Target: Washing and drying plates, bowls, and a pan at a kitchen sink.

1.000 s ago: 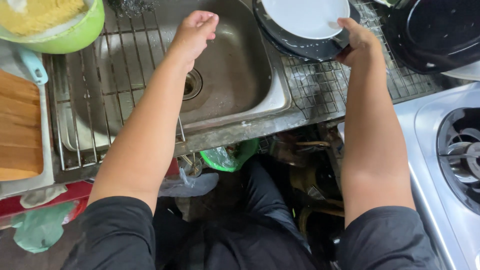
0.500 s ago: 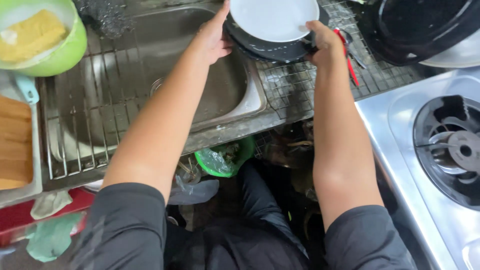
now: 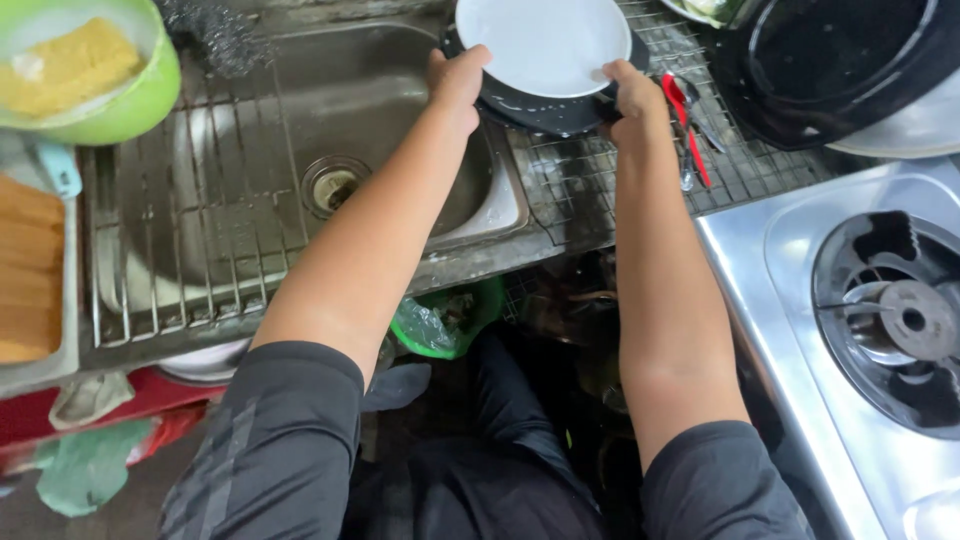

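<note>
A white plate (image 3: 545, 42) lies stacked on a wider black plate (image 3: 540, 110), at the sink's right edge above the wire rack. My left hand (image 3: 457, 78) grips the stack's left rim. On the opposite rim, my right hand (image 3: 632, 98) holds the same stack. Both arms reach forward over the counter edge.
A steel sink (image 3: 360, 130) with a drain (image 3: 333, 185) sits left of the plates, with a wire rack (image 3: 200, 240) partly over it. Also here: a green bowl of yellow food (image 3: 85, 70), a wooden board (image 3: 28, 265), red-handled utensils (image 3: 685, 125), a black pan (image 3: 850, 60), a gas burner (image 3: 895, 320).
My left hand moved right from above the sink to the plates' left rim. Both hands now hold the stack, and the view shifted so the plates sit nearer centre.
</note>
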